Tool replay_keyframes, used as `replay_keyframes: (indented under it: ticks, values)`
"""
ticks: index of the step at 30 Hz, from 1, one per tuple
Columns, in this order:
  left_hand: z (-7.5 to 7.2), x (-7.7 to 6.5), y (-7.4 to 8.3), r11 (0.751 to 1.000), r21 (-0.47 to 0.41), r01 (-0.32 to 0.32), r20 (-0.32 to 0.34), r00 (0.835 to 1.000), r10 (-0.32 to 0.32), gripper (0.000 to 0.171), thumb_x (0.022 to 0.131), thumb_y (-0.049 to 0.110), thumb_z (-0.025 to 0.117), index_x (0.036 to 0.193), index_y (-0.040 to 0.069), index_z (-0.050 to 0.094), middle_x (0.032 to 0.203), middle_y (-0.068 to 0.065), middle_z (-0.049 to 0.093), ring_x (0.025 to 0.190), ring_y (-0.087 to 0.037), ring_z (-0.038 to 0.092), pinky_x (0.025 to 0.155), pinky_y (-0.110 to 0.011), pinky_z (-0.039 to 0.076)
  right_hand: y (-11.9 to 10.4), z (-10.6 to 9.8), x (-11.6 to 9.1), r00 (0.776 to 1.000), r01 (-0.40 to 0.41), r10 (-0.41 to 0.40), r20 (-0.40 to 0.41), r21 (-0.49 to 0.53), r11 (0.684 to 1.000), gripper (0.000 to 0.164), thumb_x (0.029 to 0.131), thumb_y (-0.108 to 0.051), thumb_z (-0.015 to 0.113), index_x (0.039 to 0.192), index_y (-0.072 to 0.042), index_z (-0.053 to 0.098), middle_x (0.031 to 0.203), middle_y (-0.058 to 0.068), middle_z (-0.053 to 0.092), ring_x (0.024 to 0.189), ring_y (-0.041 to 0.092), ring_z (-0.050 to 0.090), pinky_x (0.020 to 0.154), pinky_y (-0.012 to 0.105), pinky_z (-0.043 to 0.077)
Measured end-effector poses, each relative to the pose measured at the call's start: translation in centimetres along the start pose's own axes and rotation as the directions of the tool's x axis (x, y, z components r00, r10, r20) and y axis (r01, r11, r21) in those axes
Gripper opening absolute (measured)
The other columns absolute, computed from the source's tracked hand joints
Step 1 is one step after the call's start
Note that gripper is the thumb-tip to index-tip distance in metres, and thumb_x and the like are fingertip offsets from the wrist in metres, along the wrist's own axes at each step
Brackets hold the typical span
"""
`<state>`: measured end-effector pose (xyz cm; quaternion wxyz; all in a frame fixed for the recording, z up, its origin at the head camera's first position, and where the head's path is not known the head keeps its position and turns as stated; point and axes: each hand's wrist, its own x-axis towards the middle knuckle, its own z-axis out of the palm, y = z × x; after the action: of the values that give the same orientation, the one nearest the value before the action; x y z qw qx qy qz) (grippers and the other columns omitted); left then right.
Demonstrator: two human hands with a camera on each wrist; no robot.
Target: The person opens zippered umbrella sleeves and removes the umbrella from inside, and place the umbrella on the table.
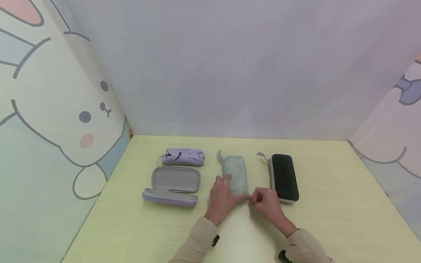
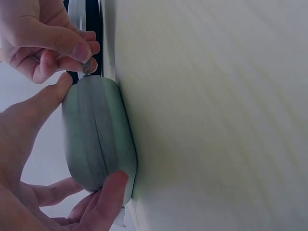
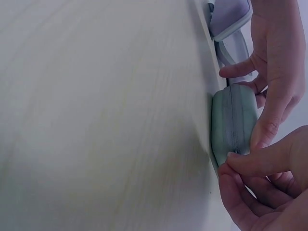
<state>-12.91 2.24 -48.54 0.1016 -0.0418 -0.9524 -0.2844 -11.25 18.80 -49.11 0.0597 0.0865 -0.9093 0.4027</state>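
A pale green zippered case (image 1: 234, 170) lies on the table between the two hands, its zipper closed along the side seen in both wrist views. The left hand (image 1: 222, 195) grips the case, with the thumb at the near right corner and the fingers spread over the near left part. At that same corner, the right hand (image 1: 267, 205) pinches the small zipper pull (image 2: 86, 67) between thumb and forefinger. A grey strap (image 1: 220, 156) sticks out at the far left corner of the case.
To the left, an open lilac case (image 1: 169, 198) with grey lining lies below a folded purple umbrella (image 1: 183, 157). A black-topped white case (image 1: 285, 177) with a strap stands right of the right hand. The pale yellow table (image 1: 345, 219) meets a plain wall behind.
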Motion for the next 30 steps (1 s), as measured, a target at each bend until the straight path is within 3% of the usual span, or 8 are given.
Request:
replay_keyframes:
  ticks: [8,14,20,23,25,30]
  values:
    - [0.1,0.0,0.3,0.999,0.033,0.004,-0.004,1.000,-0.004,0.093,0.053,0.066,0.080,0.121,0.005,0.061,0.083,-0.009,0.048,0.064,-0.016,0.046,0.055,-0.029,0.045,-0.9,0.5,-0.6,1.000,0.018,-0.018,-0.017,0.001,1.000,0.032,0.063,0.015,0.066,0.055,-0.013,0.053,0.054,-0.007,0.050,0.053,0.006,0.044,0.051,0.022,0.038]
    - [0.0,0.0,0.5,0.999,0.047,0.006,0.003,1.000,-0.006,0.091,0.054,0.066,0.079,0.119,0.006,0.059,0.086,-0.009,0.048,0.065,-0.019,0.050,0.055,-0.031,0.046,-1.2,0.4,-0.7,1.000,-0.011,0.011,-0.013,0.004,1.000,0.031,0.064,0.016,0.065,0.055,-0.012,0.053,0.054,-0.006,0.050,0.053,0.006,0.044,0.052,0.021,0.037]
    - [-1.5,0.7,0.1,0.999,0.049,-0.022,0.114,0.993,0.016,0.070,0.069,0.055,0.076,0.115,0.006,0.059,0.089,-0.010,0.051,0.075,-0.023,0.055,0.056,-0.037,0.046,-1.1,0.5,-0.5,1.000,-0.012,0.012,-0.007,0.005,1.000,0.031,0.063,0.017,0.064,0.056,-0.012,0.055,0.056,-0.007,0.052,0.054,0.007,0.046,0.052,0.022,0.039]
    - [-2.9,1.4,-0.2,0.999,-0.022,-0.047,0.212,0.976,0.051,0.043,0.078,0.029,0.072,0.112,0.006,0.061,0.092,-0.010,0.052,0.083,-0.025,0.053,0.062,-0.039,0.046,-1.0,0.6,-0.5,1.000,-0.012,0.012,-0.002,0.001,1.000,0.032,0.063,0.017,0.063,0.057,-0.013,0.055,0.057,-0.007,0.053,0.055,0.007,0.046,0.053,0.022,0.040]
    - [-3.6,2.0,-0.4,0.994,-0.054,-0.090,0.267,0.958,0.102,0.036,0.076,0.011,0.069,0.111,0.007,0.062,0.099,-0.010,0.052,0.088,-0.024,0.052,0.068,-0.036,0.047,-0.9,0.5,-0.4,1.000,-0.013,0.013,-0.002,-0.004,1.000,0.032,0.063,0.017,0.062,0.057,-0.014,0.055,0.057,-0.007,0.053,0.056,0.008,0.047,0.054,0.022,0.040]
    - [-4.3,3.3,-0.5,0.963,-0.109,-0.246,0.356,0.895,0.269,0.050,0.067,-0.014,0.064,0.110,0.013,0.065,0.117,-0.008,0.051,0.107,-0.025,0.047,0.073,-0.026,0.045,-0.8,0.4,-0.3,0.999,-0.035,0.035,0.016,-0.014,0.999,0.030,0.064,0.016,0.063,0.058,-0.013,0.056,0.059,-0.007,0.054,0.058,0.009,0.047,0.055,0.022,0.040]
